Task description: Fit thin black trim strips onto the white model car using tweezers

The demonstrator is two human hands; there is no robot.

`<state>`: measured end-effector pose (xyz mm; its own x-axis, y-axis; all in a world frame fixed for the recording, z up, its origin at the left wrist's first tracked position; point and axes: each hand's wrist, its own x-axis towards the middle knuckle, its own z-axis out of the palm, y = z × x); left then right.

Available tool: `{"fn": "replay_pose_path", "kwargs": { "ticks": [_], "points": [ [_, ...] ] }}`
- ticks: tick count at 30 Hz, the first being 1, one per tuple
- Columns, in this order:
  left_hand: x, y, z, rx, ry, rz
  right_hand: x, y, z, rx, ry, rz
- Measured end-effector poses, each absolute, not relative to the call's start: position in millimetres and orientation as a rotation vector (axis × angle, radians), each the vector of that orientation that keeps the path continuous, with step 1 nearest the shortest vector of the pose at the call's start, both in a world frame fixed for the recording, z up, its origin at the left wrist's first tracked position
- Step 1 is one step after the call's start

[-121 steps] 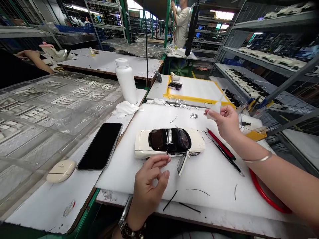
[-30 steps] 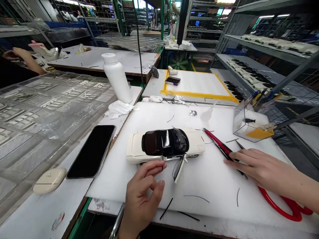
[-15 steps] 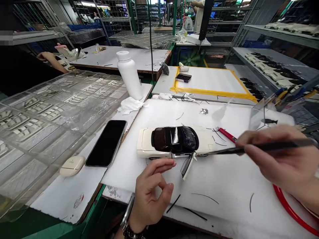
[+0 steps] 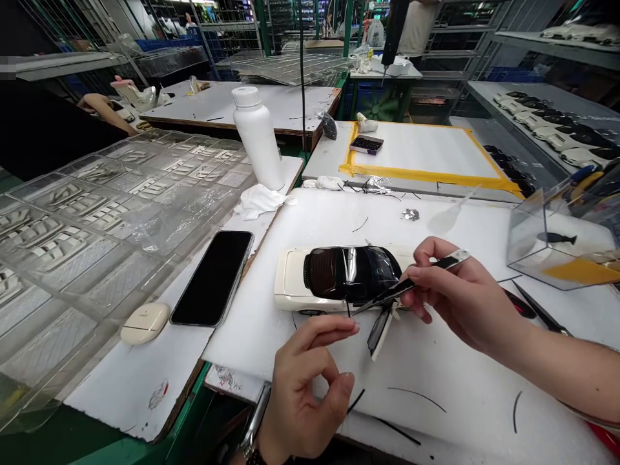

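Note:
A cream model car (image 4: 290,278) with a dark roof and windows lies lengthwise on the white work mat, its near door (image 4: 380,332) swung out toward me. My left hand (image 4: 310,387) is beside the car's near side, index and middle fingers stretched out together and thumb apart. At those fingertips stands a short, thin black strip (image 4: 347,309); I cannot tell whether the fingers grip it. My right hand (image 4: 450,294) is closed on black tweezers (image 4: 402,287), held slanting over the door opening. Their tips are close to the strip and the left fingertips.
Left of the mat are a phone (image 4: 213,278), a cream earbud case (image 4: 145,323), a white bottle (image 4: 259,139) and clear trays (image 4: 97,252) of parts. At right stand a clear tool box (image 4: 557,248) and pointed dark tool (image 4: 540,310). Black strip scraps (image 4: 397,431) lie in front.
My right hand has brought the tweezers left, from beyond the car's front to the door opening beside my left fingertips. The left hand keeps its pose; the view has shifted slightly.

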<state>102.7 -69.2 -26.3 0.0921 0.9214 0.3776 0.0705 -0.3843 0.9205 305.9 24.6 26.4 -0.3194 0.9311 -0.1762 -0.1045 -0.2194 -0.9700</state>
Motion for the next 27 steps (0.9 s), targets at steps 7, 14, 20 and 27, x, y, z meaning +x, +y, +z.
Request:
{"fn": "replay_pose_path", "kwargs": {
  "ticks": [7, 14, 20, 27],
  "points": [
    [103.1, -68.7, -26.3, 1.614, 0.999, 1.406, 306.5, 22.6, 28.0, -1.066, -1.265, 1.697],
    [104.4, -66.4, -22.5, 1.755, 1.132, 1.542, 311.4, 27.6, 27.5, -0.965, -1.331, 1.734],
    [106.1, -37.3, -3.2, 2.274, 1.686, 1.255, 324.3, 37.0, 40.1, -0.806, -1.854, 1.537],
    [107.4, -13.6, -10.3, 2.44, 1.834, 0.943, 324.6, 45.4, 43.3, -0.425, -2.4, 1.064]
  ]
}}
